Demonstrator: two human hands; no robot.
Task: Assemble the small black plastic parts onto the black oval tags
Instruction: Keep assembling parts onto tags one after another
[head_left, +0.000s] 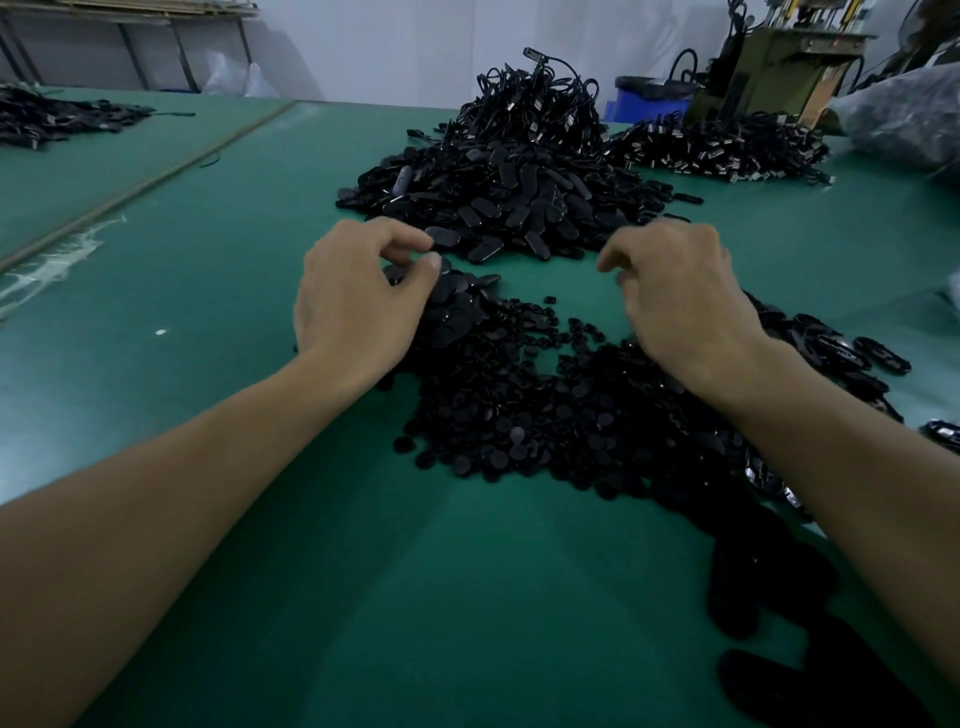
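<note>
A big heap of black oval tags (498, 192) lies ahead on the green table (249, 291). Nearer me spreads a low pile of small black plastic parts (519, 410). A few oval tags (457, 312) lie at that pile's far left edge. My left hand (358, 301) hovers over these tags with fingers curled, thumb and forefinger close together at a tag's edge; whether they pinch it is unclear. My right hand (680, 296) hangs over the right side of the small parts, fingers loosely curled downward, nothing visible in them.
Tags with cords form a mound (540, 98) behind the big heap and a flatter pile (722, 145) at the back right. More black tags (841, 353) lie right of my right wrist. Another dark pile (57, 119) sits far left. A blue bin (649, 104) stands beyond the table.
</note>
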